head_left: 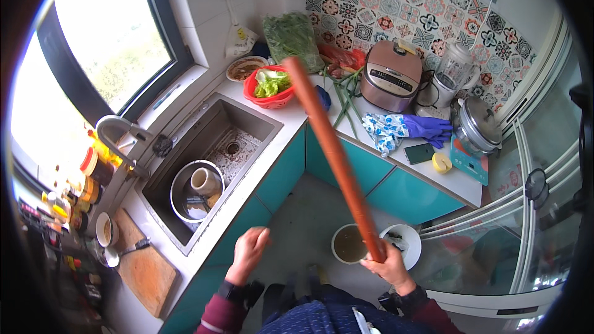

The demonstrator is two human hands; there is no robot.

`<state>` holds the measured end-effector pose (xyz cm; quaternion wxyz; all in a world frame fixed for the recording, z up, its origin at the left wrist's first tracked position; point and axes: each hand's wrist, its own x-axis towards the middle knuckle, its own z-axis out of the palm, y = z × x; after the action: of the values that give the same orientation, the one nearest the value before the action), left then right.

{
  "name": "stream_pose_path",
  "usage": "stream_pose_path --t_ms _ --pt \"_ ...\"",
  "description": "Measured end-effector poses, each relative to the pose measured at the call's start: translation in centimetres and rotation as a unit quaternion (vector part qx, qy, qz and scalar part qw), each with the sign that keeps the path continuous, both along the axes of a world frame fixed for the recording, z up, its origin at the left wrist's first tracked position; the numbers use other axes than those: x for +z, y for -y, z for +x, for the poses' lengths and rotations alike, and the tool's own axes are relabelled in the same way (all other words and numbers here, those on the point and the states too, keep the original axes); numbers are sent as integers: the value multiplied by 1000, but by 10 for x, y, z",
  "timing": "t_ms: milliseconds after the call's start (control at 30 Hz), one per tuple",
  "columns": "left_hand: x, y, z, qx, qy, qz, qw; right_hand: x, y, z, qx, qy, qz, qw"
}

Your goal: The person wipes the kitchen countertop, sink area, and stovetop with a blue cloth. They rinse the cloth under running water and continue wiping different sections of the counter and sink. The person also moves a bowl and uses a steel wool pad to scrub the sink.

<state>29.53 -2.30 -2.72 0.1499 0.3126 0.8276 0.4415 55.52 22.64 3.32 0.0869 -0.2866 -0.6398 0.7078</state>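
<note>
My right hand (391, 267) is wrapped around the near end of a long, thick reddish-brown wooden rod (337, 161). The rod slants up and away to the left, its far end appearing in front of the red basket's right side. Whether it is a rolling pin or a handle of some sort, I cannot tell. My left hand (249, 252) is held in a loose fist beside the counter front, apart from the rod, with nothing visible in it. Below the right hand a bucket of murky liquid (348, 245) and a white bin (411, 244) stand on the floor.
On the left is a sink (249, 143) holding a metal basin (179, 198); a cutting board (143, 266) lies nearer. A red basket of lettuce (263, 100), rice cooker (390, 77), blender (455, 68), gloves (427, 127) and phone (419, 153) line the counter. Glass sliding doors (479, 253) stand right.
</note>
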Motion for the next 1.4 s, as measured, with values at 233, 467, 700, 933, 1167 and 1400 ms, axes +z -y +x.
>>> stream_pose_path --t_ms 233,467,700,933,1167,1400 --pt "-28 -252 -176 -42 -67 45 996 -3 -12 7 -244 109 36 963" --pt "-101 -427 -322 9 -233 -17 972 27 4 -38 -308 223 23 925" --pt "-126 -475 -346 -35 -371 -149 916 37 -11 -89 -281 248 -29 926" --pt "-43 -366 -294 -97 614 415 665 26 -48 -142 -234 172 -45 956" --pt "26 -263 -113 -102 566 352 738 -2 -58 -210 -158 152 439 871" --pt "70 -245 -52 116 283 455 836 23 -42 -190 -3 62 599 798"
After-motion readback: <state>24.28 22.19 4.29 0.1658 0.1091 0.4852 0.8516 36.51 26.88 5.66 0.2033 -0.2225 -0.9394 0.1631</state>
